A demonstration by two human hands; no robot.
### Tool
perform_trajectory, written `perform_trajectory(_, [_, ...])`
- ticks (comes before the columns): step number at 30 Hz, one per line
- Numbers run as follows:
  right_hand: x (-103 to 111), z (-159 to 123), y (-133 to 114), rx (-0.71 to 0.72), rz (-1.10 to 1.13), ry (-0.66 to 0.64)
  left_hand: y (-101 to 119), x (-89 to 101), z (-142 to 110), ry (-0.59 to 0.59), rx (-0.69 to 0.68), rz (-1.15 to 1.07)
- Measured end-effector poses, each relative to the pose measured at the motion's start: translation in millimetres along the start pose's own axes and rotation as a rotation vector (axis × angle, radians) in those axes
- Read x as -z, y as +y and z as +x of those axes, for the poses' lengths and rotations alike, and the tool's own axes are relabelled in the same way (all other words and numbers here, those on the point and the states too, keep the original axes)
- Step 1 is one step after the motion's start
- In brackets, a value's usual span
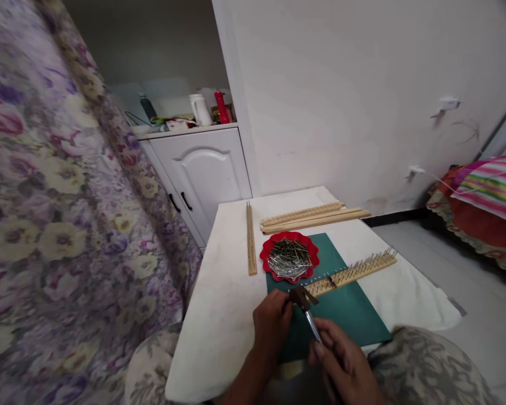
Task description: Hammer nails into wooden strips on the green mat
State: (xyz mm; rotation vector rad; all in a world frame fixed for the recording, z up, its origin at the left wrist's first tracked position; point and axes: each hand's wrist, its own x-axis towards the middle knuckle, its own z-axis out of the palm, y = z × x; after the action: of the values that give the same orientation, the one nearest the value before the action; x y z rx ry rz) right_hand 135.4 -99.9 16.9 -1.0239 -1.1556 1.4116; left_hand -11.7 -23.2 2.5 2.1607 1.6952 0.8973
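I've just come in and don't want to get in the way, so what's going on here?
Someone is at a white-covered table with a hammer in the right hand. Its head is by the near end of a wooden strip studded with nails, lying across a green mat. The left hand is close beside the hammer head; its fingertips are partly hidden. A red scalloped dish holds loose nails, and more wooden strips lie farther back.

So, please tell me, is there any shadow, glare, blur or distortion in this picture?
Head view: alcove dim; bright glint on the hammer shaft; nails in the bowl too soft to count; curtain seemingly stretched at the left edge.
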Motion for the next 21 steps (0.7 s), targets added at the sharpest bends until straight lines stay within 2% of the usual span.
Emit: perform_trajectory(21, [-5.1,2.0,-6.2,0.035,-0.169,0.009,-3.7,-1.6,-1.6,-0.004,0.001,0.039])
